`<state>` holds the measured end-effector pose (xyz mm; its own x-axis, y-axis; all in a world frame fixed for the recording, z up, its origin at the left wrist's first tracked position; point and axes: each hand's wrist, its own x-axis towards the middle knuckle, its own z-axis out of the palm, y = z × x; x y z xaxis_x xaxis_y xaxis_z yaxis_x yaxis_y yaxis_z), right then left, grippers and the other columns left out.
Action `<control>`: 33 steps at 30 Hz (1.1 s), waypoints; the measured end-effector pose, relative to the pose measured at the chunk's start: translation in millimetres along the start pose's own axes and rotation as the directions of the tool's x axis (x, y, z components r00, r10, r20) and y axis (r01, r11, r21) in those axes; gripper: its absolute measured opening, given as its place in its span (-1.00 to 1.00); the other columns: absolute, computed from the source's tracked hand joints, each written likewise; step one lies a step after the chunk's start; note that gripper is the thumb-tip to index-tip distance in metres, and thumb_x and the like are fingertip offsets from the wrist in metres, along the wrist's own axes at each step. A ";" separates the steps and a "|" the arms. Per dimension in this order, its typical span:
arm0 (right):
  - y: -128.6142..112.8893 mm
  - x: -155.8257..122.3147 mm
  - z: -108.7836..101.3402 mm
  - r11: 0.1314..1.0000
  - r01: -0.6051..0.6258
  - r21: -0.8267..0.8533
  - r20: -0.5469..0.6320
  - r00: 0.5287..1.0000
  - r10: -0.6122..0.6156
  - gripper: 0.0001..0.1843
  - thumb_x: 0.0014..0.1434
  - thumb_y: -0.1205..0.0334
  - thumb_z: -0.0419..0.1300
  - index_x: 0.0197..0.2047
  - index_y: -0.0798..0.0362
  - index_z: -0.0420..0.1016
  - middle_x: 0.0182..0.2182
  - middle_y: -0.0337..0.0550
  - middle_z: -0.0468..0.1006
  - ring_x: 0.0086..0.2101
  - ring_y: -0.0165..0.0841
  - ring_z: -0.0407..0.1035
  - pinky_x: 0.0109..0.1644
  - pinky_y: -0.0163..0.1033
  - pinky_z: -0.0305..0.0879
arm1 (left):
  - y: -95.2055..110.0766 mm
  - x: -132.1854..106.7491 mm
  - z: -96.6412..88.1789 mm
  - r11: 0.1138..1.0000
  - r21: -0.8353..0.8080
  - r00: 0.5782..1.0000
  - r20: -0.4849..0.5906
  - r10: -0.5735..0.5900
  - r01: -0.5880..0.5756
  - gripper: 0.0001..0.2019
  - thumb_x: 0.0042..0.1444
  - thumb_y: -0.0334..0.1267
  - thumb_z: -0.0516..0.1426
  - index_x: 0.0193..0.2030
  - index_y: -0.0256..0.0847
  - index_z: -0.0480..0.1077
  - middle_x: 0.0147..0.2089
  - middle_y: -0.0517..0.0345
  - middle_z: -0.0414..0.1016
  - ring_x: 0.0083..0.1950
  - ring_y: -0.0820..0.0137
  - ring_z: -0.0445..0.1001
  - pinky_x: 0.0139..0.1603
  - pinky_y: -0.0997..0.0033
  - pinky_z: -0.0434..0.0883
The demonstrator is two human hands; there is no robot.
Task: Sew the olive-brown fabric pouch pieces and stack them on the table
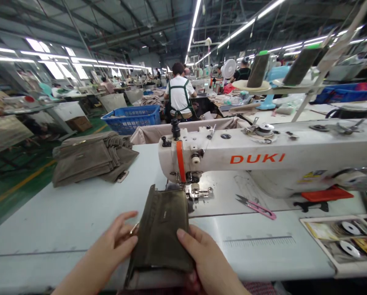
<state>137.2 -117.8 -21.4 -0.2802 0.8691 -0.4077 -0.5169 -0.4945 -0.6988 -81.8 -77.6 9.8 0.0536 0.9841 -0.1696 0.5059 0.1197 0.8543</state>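
Observation:
A dark olive-brown fabric pouch (163,229) lies in front of the sewing machine (263,151), its far edge close to the presser foot (195,190). My right hand (205,254) grips the pouch's right side, thumb on top and fingers underneath. At the left edge, my left hand (117,237) has its thumb and curled fingers around a small gold-coloured metal loop (134,228), with the index finger stretched out. Whether the loop is fixed to the pouch is unclear. A small label (165,214) shows on the pouch's upper face. The pouch's near end is partly hidden by my right hand.
Several similar pouches (91,157) are piled at the table's left. Pink thread snips (257,206) lie right of the needle area. A bobbin tray (340,241) sits at the right edge. Behind stand a blue basket (134,116) and a seated person (180,92).

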 end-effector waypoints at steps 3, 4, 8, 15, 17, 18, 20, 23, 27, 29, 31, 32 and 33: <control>30.0 -7.5 -6.4 0.990 0.009 -0.142 0.035 0.999 -0.004 -0.42 0.03 -0.31 0.25 -0.23 0.06 0.29 -0.65 -0.37 0.38 -0.73 -0.53 0.19 -0.66 -0.46 0.10 | 3.8 -16.2 5.2 0.718 0.511 0.828 -0.023 0.561 -0.473 -0.53 0.02 -0.16 0.20 0.12 -0.06 0.36 0.16 -0.04 0.42 0.14 0.03 0.41 0.11 -0.02 0.43; 40.1 -10.5 -10.0 0.984 0.044 -0.175 0.045 0.998 -0.036 -0.43 0.03 -0.30 0.25 -0.25 0.05 0.28 -0.62 -0.34 0.40 -0.68 -0.51 0.26 -0.62 -0.45 0.15 | 6.9 -21.2 12.0 0.580 0.559 0.750 0.121 0.651 -0.593 -0.55 0.05 -0.19 0.19 0.13 -0.02 0.36 0.19 0.00 0.40 0.18 0.06 0.38 0.16 0.02 0.41; 60.5 -29.2 -32.3 0.868 0.193 -0.457 0.048 0.980 -0.192 -0.65 0.22 -0.11 0.15 -0.34 0.01 0.27 -0.57 -0.31 0.43 -0.58 -0.45 0.35 -0.53 -0.41 0.23 | 14.3 -31.6 44.7 0.387 0.411 0.559 0.498 0.663 -0.826 -0.67 0.19 -0.27 0.14 0.10 -0.03 0.38 0.04 0.11 0.54 0.01 0.26 0.51 0.07 0.34 0.49; 36.9 -44.6 -58.0 -0.203 0.485 -0.851 0.493 0.602 -0.628 -0.78 0.29 0.39 0.01 -0.10 0.01 0.43 -0.28 -0.08 0.51 -0.30 -0.25 0.37 -0.19 -0.17 0.36 | -1.1 -31.4 51.9 0.602 0.333 0.687 0.388 0.614 -0.726 -0.74 0.31 -0.39 0.00 0.05 -0.05 0.36 -0.02 0.15 0.52 -0.01 0.38 0.48 0.01 0.45 0.47; 34.3 -36.9 -54.7 -0.301 0.454 -0.839 0.524 0.524 -0.671 -0.79 0.32 0.33 0.00 -0.07 0.03 0.43 -0.30 -0.08 0.51 -0.33 -0.24 0.34 -0.22 -0.15 0.33 | -1.5 -34.1 54.4 0.643 0.359 0.737 0.334 0.587 -0.676 -0.76 0.30 -0.39 -0.01 0.02 -0.06 0.36 -0.06 0.13 0.51 -0.04 0.37 0.48 0.00 0.43 0.47; 33.9 -32.9 -52.7 -0.312 0.455 -0.834 0.528 0.494 -0.691 -0.79 0.34 0.29 -0.01 -0.10 0.03 0.43 -0.32 -0.08 0.51 -0.34 -0.24 0.33 -0.25 -0.15 0.32 | -0.9 -35.2 56.4 0.656 0.376 0.757 0.310 0.576 -0.654 -0.78 0.28 -0.38 0.00 0.00 -0.08 0.36 -0.08 0.11 0.51 -0.05 0.35 0.48 -0.01 0.41 0.48; 33.0 -27.4 -49.7 -0.323 0.478 -0.817 0.546 0.460 -0.700 -0.78 0.36 0.26 -0.03 -0.17 0.03 0.43 -0.36 -0.10 0.50 -0.37 -0.26 0.32 -0.29 -0.17 0.28 | 1.6 -36.1 59.9 0.663 0.392 0.769 0.293 0.568 -0.638 -0.79 0.26 -0.37 0.02 -0.03 -0.09 0.36 -0.11 0.09 0.50 -0.07 0.32 0.48 -0.02 0.38 0.48; 30.7 -26.1 -48.6 -0.353 0.506 -0.787 0.585 0.429 -0.688 -0.83 0.33 0.33 0.01 -0.23 0.06 0.41 -0.40 -0.13 0.50 -0.40 -0.30 0.31 -0.33 -0.20 0.25 | 6.3 -34.6 60.4 0.650 0.344 0.735 0.340 0.587 -0.678 -0.79 0.26 -0.38 0.02 -0.04 -0.07 0.37 -0.12 0.12 0.51 -0.09 0.35 0.49 -0.05 0.42 0.49; 29.9 -26.2 -49.4 -0.363 0.500 -0.787 0.570 0.362 -0.738 -0.85 0.31 0.38 0.04 -0.25 0.05 0.42 -0.41 -0.16 0.53 -0.43 -0.34 0.31 -0.36 -0.22 0.21 | 8.2 -34.5 59.8 0.613 0.335 0.699 0.349 0.625 -0.716 -0.78 0.27 -0.42 0.00 -0.05 -0.08 0.37 -0.12 0.13 0.52 -0.12 0.39 0.50 -0.07 0.49 0.49; 29.6 -25.2 -49.2 -0.390 0.489 -0.780 0.581 0.335 -0.742 -0.79 0.35 0.33 -0.01 -0.23 0.05 0.44 -0.40 -0.17 0.55 -0.44 -0.34 0.33 -0.36 -0.21 0.21 | 6.8 -35.7 61.1 0.554 0.383 0.671 0.347 0.655 -0.739 -0.75 0.24 -0.44 0.02 -0.03 -0.09 0.37 -0.14 0.11 0.52 -0.13 0.35 0.49 -0.05 0.44 0.48; 27.9 -24.5 -49.0 -0.431 0.479 -0.764 0.613 0.331 -0.718 -0.77 0.36 0.34 -0.01 -0.23 0.05 0.46 -0.41 -0.19 0.56 -0.44 -0.36 0.34 -0.36 -0.22 0.22 | 5.4 -35.9 59.8 0.532 0.411 0.667 0.349 0.658 -0.740 -0.76 0.22 -0.43 0.02 -0.04 -0.09 0.38 -0.17 0.12 0.51 -0.16 0.34 0.49 -0.07 0.41 0.48; 26.5 -24.4 -49.2 -0.454 0.476 -0.753 0.631 0.328 -0.703 -0.78 0.35 0.36 0.01 -0.24 0.06 0.47 -0.40 -0.20 0.58 -0.44 -0.37 0.35 -0.36 -0.23 0.22 | 5.2 -35.2 57.1 0.555 0.421 0.691 0.325 0.646 -0.717 -0.79 0.23 -0.41 0.03 -0.07 -0.09 0.38 -0.19 0.12 0.50 -0.18 0.35 0.48 -0.09 0.43 0.49; 25.1 -24.2 -49.5 -0.478 0.474 -0.739 0.648 0.309 -0.696 -0.79 0.33 0.39 0.03 -0.25 0.06 0.48 -0.37 -0.20 0.59 -0.42 -0.38 0.37 -0.35 -0.24 0.23 | 5.6 -34.0 52.8 0.591 0.434 0.724 0.277 0.631 -0.680 -0.83 0.25 -0.39 0.03 -0.10 -0.09 0.38 -0.20 0.13 0.48 -0.17 0.36 0.48 -0.12 0.46 0.49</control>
<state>171.1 -152.0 -58.2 -0.2515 0.6224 0.7412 0.7121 0.6376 -0.2938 -35.3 -117.3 -5.6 0.5964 0.7520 0.2806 0.6357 -0.6560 0.4068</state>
